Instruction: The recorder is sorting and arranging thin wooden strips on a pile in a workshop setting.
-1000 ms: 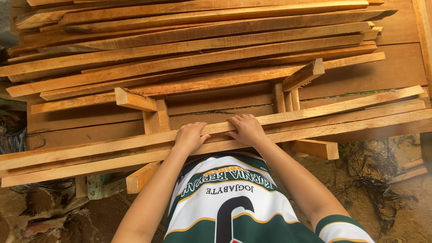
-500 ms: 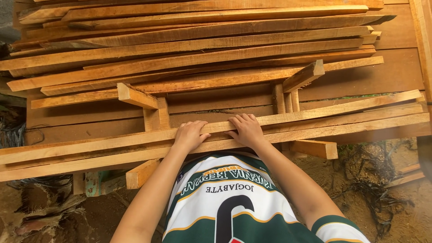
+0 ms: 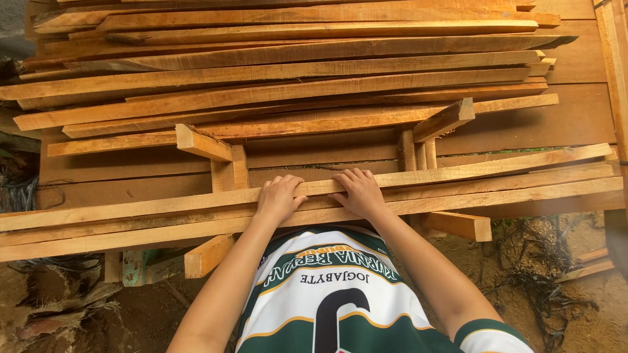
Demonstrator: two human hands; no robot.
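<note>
Head view: the left hand (image 3: 279,198) and right hand (image 3: 359,191) lie side by side, palms down, on a long wooden batten (image 3: 458,172) at the near edge of the lumber stack (image 3: 294,85). Fingers are pressed together, curled over the batten's far edge. It looks stiff, rough-sawn and fairly light (splinters likely); this mid-length hold should balance it.

Both my arms reach forward, elbows bent outward. My left hand (image 3: 280,198) lies palm down, fingers curled over, thumb out. My right hand (image 3: 358,192) sits just beside it, palm down, fingers spread.
</note>
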